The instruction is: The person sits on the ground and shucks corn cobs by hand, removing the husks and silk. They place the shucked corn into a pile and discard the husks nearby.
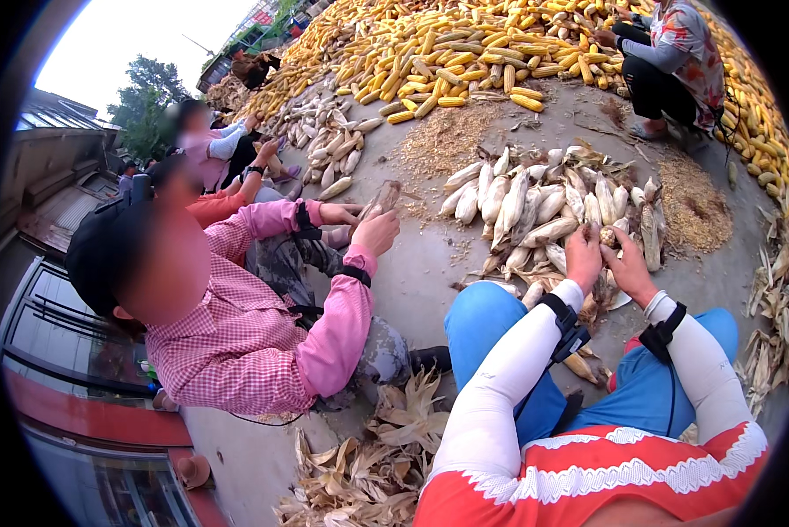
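My left hand and my right hand meet close together above my knees. Between them is an ear of corn, its tip with kernels showing at the fingertips. Dark silk or dry husk sticks up at the fingers of my left hand. My fingers cover most of the ear, so how much husk is still on it cannot be told. Just beyond lies a heap of unhusked corn ears in pale dry husks. A husk-covered ear rests on the ground between my legs.
On my left sits a co-worker in a checked shirt, holding a husked ear. Another person squats far right beside bare yellow cobs. Loose kernels and stripped husks lie on the concrete.
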The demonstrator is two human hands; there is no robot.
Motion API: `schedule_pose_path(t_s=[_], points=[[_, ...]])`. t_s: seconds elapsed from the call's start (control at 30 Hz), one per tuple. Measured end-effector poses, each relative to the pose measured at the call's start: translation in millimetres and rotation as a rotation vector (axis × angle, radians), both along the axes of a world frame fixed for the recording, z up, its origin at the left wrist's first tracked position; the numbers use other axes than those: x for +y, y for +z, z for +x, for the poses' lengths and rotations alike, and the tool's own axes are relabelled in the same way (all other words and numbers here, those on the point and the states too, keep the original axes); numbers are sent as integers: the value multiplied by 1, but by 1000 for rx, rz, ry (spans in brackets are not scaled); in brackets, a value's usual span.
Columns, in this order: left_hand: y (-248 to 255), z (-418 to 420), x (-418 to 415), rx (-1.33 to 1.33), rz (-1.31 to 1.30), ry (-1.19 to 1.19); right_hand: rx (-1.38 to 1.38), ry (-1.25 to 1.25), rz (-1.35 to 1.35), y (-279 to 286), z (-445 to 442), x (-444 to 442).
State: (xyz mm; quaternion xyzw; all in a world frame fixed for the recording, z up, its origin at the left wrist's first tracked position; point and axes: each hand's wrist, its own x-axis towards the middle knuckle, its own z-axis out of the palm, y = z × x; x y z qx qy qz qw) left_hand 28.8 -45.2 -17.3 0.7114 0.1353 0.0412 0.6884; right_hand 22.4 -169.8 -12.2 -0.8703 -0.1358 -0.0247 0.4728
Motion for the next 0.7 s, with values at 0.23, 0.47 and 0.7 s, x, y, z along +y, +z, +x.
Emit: schedule_pose_path(t_s=[0.23, 0.47, 0.7], points=[[-5, 5, 1, -67, 228, 72, -64, -13, 9, 9, 0, -14], [-29, 7, 22, 42, 455, 132, -32, -43, 150, 27, 0, -28], [-24, 3, 46, 169, 570, 126, 84, -134, 411, 33, 9, -42]])
